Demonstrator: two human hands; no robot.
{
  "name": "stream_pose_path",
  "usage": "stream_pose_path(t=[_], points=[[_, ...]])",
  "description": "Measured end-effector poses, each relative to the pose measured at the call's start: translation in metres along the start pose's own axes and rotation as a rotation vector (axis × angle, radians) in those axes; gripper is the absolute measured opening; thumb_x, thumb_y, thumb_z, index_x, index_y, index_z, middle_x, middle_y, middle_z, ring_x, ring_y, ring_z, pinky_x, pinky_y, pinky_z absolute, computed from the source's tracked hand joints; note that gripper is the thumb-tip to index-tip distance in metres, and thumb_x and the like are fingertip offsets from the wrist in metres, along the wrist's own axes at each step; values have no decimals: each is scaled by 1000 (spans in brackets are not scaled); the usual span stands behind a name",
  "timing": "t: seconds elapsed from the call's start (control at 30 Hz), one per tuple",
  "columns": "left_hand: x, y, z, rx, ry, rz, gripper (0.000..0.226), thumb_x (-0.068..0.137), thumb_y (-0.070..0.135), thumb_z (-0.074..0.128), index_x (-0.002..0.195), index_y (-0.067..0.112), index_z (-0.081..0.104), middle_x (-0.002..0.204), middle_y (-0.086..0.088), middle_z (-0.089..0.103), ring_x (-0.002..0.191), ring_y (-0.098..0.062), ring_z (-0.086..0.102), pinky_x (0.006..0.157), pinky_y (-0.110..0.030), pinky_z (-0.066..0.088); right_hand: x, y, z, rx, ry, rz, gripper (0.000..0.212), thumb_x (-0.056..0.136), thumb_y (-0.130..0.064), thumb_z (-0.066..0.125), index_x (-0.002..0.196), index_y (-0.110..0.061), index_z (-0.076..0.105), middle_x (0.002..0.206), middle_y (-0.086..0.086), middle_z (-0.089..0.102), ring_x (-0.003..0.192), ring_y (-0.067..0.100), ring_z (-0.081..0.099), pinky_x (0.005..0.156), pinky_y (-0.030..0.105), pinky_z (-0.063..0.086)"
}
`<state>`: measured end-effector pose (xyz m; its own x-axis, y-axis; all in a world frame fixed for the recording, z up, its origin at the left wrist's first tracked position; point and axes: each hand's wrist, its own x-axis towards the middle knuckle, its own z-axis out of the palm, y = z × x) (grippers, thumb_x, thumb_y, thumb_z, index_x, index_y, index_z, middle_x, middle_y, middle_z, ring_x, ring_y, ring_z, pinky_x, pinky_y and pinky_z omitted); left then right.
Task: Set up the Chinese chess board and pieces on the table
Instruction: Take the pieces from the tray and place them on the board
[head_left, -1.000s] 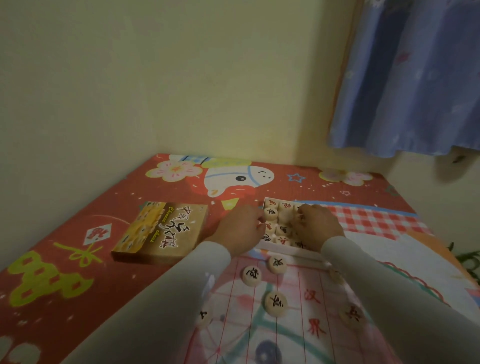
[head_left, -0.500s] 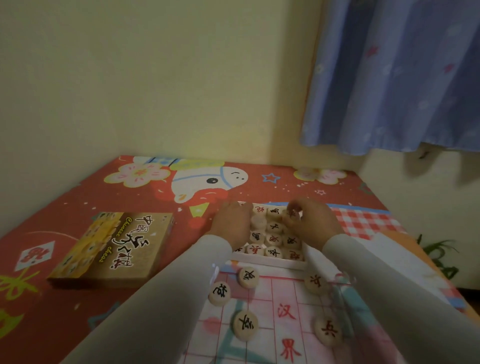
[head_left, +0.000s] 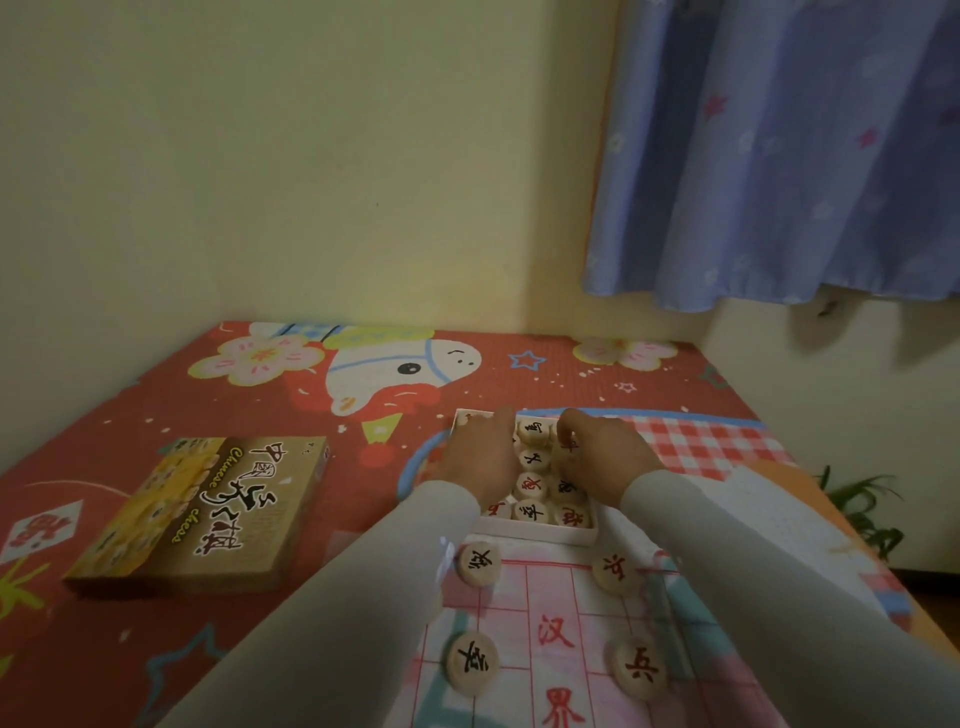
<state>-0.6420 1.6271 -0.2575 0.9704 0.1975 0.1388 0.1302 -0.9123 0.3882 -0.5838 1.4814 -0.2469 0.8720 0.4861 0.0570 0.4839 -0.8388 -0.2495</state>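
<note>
both hands are over the shallow white tray of round pale wooden chess pieces (head_left: 540, 535), which sits on the red cartoon-print table cover (head_left: 156, 415) just beyond the far edge of the pink-gridded chess board sheet (head_left: 550, 613). the left hand (head_left: 480, 460) lies palm-down over the tray's left columns, fingers reaching to the far rim; whether they hold a piece cannot be told, as the hand's back hides them. the right hand (head_left: 605, 449) has its fingers curled down at the tray's far right corner, apparently pinching a red-marked piece (head_left: 570, 442), though the contact is small and dim.

four pieces lie loose on the board: two black-marked discs (head_left: 479, 562) (head_left: 471, 664) on the left, two red-marked discs (head_left: 616, 569) (head_left: 640, 670) on the right. the brown printed cardboard box lid (head_left: 208, 512) lies well apart to the left.

handling assessment: the discs appear light, rigid and smooth, unlikely to break but liable to slip or roll. packed close in rows, they offer little edge clearance; a fingertip pinch across the rim, or tilting one up first, is judged best. the board sheet looks thin and may shift if dragged against.
</note>
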Motion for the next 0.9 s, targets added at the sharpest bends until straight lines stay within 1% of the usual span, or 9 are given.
stream_pose_path(t=[0.07, 0.17, 0.3, 0.47, 0.57, 0.67, 0.77, 0.83, 0.9], points=[[-1, -2, -2, -15, -4, 4, 21, 90, 11, 55, 108, 13, 45, 89, -7, 56, 77, -24, 51, 63, -35, 44, 1, -1, 1, -31, -10, 0, 8, 90, -21, 49, 93, -24, 43, 83, 2, 57, 73, 20, 54, 62, 33, 49], [-5, -9, -10, -32, 9, 7, 17, 87, 14, 57, 100, 15, 45, 87, -5, 57, 79, -26, 55, 63, -35, 44, -2, -1, -2, 11, -5, 21, 10, 90, -25, 52, 99, -21, 49, 87, 2, 61, 78, 21, 58, 65, 34, 51], [-4, -24, -24, -19, 80, -15, 16, 84, 12, 57, 94, 17, 45, 84, -3, 57, 74, -24, 54, 59, -34, 42, -9, -4, -5, 134, 107, 35, 16, 91, -27, 54, 104, -19, 53, 91, 4, 64, 81, 22, 60, 66, 33, 51], [13, -32, -32, 1, 104, -7, 17, 86, 12, 55, 98, 15, 43, 82, -8, 59, 74, -29, 57, 60, -38, 45, 4, -6, -11, 256, 232, 22, 14, 89, -21, 59, 101, -18, 54, 86, 1, 60, 79, 23, 58, 65, 32, 48], [26, -32, -28, 33, 127, 5, 18, 86, 11, 54, 98, 15, 42, 84, -8, 58, 78, -30, 55, 64, -41, 49, 16, -5, -4, 241, 216, 69, 10, 88, -22, 56, 97, -21, 53, 84, 0, 60, 77, 22, 58, 66, 33, 52], [32, -33, -16, 32, 122, 13, 17, 86, 8, 53, 100, 14, 45, 86, -4, 55, 78, -25, 51, 60, -34, 39, 22, 1, 5, 190, 159, 89, 14, 85, -24, 57, 97, -23, 50, 83, 3, 63, 74, 22, 59, 64, 36, 54], [35, -34, -11, 30, 165, 17, 19, 87, 9, 55, 103, 12, 47, 91, -5, 56, 78, -22, 45, 60, -30, 29, 27, 4, 8, 185, 155, 76, 14, 86, -24, 54, 99, -22, 48, 81, 6, 63, 74, 25, 60, 65, 40, 55], [34, -33, -10, 56, 176, 32, 23, 86, 10, 56, 107, 12, 47, 98, -6, 58, 81, -23, 45, 62, -30, 29, 27, 5, 9, 167, 161, 61, 15, 87, -23, 54, 101, -21, 48, 82, 6, 64, 75, 26, 60, 67, 41, 55], [32, -34, -9, 80, 171, 47, 29, 85, 9, 57, 111, 13, 46, 104, -7, 59, 89, -27, 51, 65, -31, 30, 25, 7, 11, 156, 178, 35, 18, 86, -24, 57, 102, -21, 48, 86, 7, 66, 78, 27, 60, 67, 42, 55]])
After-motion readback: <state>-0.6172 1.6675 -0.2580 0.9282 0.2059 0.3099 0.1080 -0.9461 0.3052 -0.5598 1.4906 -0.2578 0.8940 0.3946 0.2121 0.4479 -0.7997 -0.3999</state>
